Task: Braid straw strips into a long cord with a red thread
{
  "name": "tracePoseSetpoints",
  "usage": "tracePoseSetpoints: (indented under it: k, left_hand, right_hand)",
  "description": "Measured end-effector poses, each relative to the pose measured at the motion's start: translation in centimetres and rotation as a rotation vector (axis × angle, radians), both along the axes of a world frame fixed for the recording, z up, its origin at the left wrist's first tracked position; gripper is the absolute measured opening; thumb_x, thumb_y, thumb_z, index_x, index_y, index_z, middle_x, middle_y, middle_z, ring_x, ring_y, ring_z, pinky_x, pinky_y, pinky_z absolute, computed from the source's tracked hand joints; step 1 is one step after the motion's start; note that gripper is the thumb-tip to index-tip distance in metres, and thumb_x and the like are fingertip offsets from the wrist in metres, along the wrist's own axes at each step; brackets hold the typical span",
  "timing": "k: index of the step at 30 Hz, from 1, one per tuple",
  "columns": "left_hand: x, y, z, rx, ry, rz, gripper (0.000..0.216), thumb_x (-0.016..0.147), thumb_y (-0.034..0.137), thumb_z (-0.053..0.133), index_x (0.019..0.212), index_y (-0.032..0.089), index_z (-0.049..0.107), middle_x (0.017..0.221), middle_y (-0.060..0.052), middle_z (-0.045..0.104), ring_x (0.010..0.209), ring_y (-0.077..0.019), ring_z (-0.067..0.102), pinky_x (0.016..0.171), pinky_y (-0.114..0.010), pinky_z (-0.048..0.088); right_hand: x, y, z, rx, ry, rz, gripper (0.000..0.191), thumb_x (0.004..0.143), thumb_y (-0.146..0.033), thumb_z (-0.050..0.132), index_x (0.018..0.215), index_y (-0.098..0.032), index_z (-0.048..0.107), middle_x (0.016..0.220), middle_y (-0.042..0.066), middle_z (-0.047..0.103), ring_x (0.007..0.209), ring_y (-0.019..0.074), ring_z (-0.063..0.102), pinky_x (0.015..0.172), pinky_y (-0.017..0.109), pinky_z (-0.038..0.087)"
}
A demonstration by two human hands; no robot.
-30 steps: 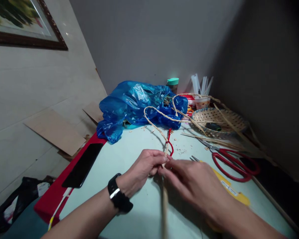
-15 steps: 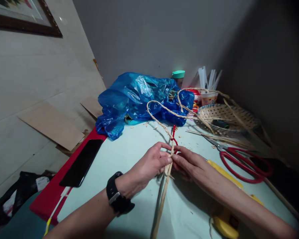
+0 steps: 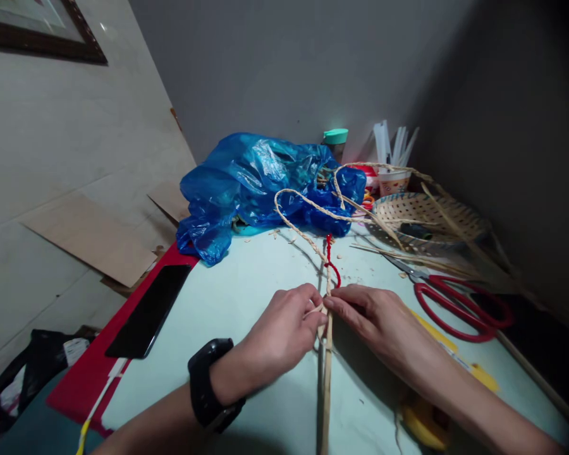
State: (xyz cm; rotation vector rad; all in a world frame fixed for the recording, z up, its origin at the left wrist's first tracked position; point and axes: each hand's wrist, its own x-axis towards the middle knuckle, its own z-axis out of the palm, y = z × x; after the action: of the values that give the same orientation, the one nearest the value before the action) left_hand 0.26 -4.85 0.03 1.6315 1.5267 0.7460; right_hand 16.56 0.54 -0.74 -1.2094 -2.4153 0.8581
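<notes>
A pale plaited straw cord (image 3: 303,235) loops over the back of the table and comes down between my hands. A fuzzy red tie (image 3: 329,256) is fastened round it just beyond my fingers. My left hand (image 3: 291,322), with a black watch on the wrist, pinches a straw strand at the lower end of the plait. Opposite it, my right hand (image 3: 367,309) closes thumb and fingers on the plait itself. A long flat straw strand (image 3: 327,385) runs from the fingers toward me. Exact finger contact with each strand is partly hidden.
A blue plastic bag (image 3: 251,189) lies at the back. To the right are a woven basket (image 3: 455,218), red-handled scissors (image 3: 459,309), a cup of white sticks (image 3: 393,182) and a yellow tool (image 3: 424,423) under my forearm. A black phone (image 3: 149,309) lies at the left edge.
Both hands have shifted slightly down along the plait. The long strand has swung from slanting leftward to nearly straight toward me. The view has moved a little.
</notes>
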Motion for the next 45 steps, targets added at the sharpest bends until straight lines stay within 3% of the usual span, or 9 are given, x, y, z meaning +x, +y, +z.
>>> tracePoseSetpoints:
  k: [8, 15, 20, 28, 33, 35, 38, 41, 45]
  left_hand:
    - [0.6, -0.7, 1.4, 0.205, 0.225, 0.031, 0.024, 0.089, 0.022, 0.044, 0.078, 0.018, 0.065, 0.079, -0.004, 0.064, 0.074, -0.0164, 0.056, 0.068, -0.027, 0.038]
    - [2.9, -2.6, -0.3, 0.236, 0.593, -0.116, 0.035, 0.088, 0.011, 0.034, 0.110, 0.014, 0.061, 0.095, -0.013, 0.063, 0.079, -0.0254, 0.059, 0.068, -0.036, 0.043]
    - [4.6, -3.0, -2.1, 0.252, 0.753, -0.064, 0.042, 0.085, 0.008, 0.029, 0.115, 0.006, 0.058, 0.081, -0.019, 0.061, 0.067, -0.0291, 0.059, 0.055, -0.037, 0.042]
    - [3.0, -2.6, -0.1, 0.222, 0.340, -0.247, 0.027, 0.090, 0.031, 0.045, 0.085, 0.017, 0.067, 0.081, -0.011, 0.066, 0.076, -0.0234, 0.059, 0.065, -0.033, 0.041]
    - [0.6, -0.2, 1.3, 0.145, -0.122, 0.234, 0.017, 0.087, 0.031, 0.052, 0.088, 0.019, 0.064, 0.085, -0.004, 0.064, 0.080, -0.0166, 0.057, 0.075, -0.028, 0.041]
    - [0.3, 0.8, 0.5, -0.096, -0.450, 0.102, 0.023, 0.086, 0.031, 0.053, 0.105, 0.019, 0.058, 0.086, -0.004, 0.062, 0.077, -0.0144, 0.057, 0.071, -0.027, 0.042]
    - [0.4, 1.7, -1.0, -0.369, -0.803, -0.093, 0.021, 0.086, 0.033, 0.053, 0.094, 0.014, 0.056, 0.080, -0.003, 0.055, 0.055, -0.0059, 0.045, 0.050, -0.019, 0.034]
    - [0.7, 1.8, -1.4, -0.424, -0.834, -0.073, 0.018, 0.084, 0.030, 0.055, 0.084, 0.012, 0.055, 0.070, 0.002, 0.046, 0.045, -0.0007, 0.023, 0.041, -0.017, 0.013]
    - [1.1, 1.4, -1.0, -0.430, -0.654, 0.075, 0.017, 0.081, 0.032, 0.056, 0.087, 0.016, 0.053, 0.056, 0.008, 0.035, 0.041, -0.0025, 0.021, 0.040, -0.019, 0.010]
  right_hand:
    - [0.1, 0.3, -0.3, -0.232, 0.268, -0.053, 0.035, 0.087, -0.038, 0.043, 0.063, -0.019, 0.060, 0.059, 0.001, 0.054, 0.061, 0.0169, 0.049, 0.058, 0.027, 0.036]
    - [0.2, 0.2, -0.3, -0.511, 0.409, -0.027, 0.034, 0.088, -0.038, 0.045, 0.065, -0.017, 0.060, 0.053, -0.003, 0.041, 0.052, 0.0113, 0.034, 0.050, 0.025, 0.027]
    - [0.1, 0.1, -0.2, -0.593, 0.451, -0.048, 0.033, 0.085, -0.042, 0.050, 0.068, -0.016, 0.063, 0.063, 0.001, 0.054, 0.057, 0.0124, 0.043, 0.053, 0.025, 0.034]
    - [0.0, 0.0, 0.1, -0.584, 0.439, -0.025, 0.028, 0.084, -0.038, 0.050, 0.068, -0.017, 0.061, 0.069, 0.003, 0.061, 0.064, 0.0156, 0.052, 0.059, 0.025, 0.041]
    - [0.3, 0.0, 0.1, -0.515, 0.431, 0.003, 0.027, 0.087, -0.033, 0.047, 0.066, -0.019, 0.058, 0.070, 0.001, 0.061, 0.067, 0.0150, 0.053, 0.064, 0.025, 0.041]
    - [0.4, 0.1, 0.0, -0.545, 0.464, 0.035, 0.029, 0.089, -0.034, 0.045, 0.067, -0.020, 0.058, 0.073, 0.001, 0.063, 0.070, 0.0158, 0.056, 0.067, 0.025, 0.043]
    - [0.4, 0.2, 0.1, -0.466, 0.430, 0.091, 0.029, 0.090, -0.031, 0.042, 0.068, -0.021, 0.057, 0.072, 0.001, 0.065, 0.070, 0.0170, 0.059, 0.069, 0.027, 0.044]
    - [0.8, 0.3, 0.2, -0.226, 0.220, 0.106, 0.026, 0.089, -0.026, 0.041, 0.071, -0.020, 0.060, 0.071, 0.002, 0.067, 0.066, 0.0170, 0.058, 0.063, 0.026, 0.040]
    - [1.3, -0.3, 0.4, 0.087, -0.124, 0.089, 0.024, 0.087, -0.019, 0.042, 0.071, -0.020, 0.059, 0.066, 0.003, 0.064, 0.057, 0.0153, 0.055, 0.056, 0.026, 0.034]
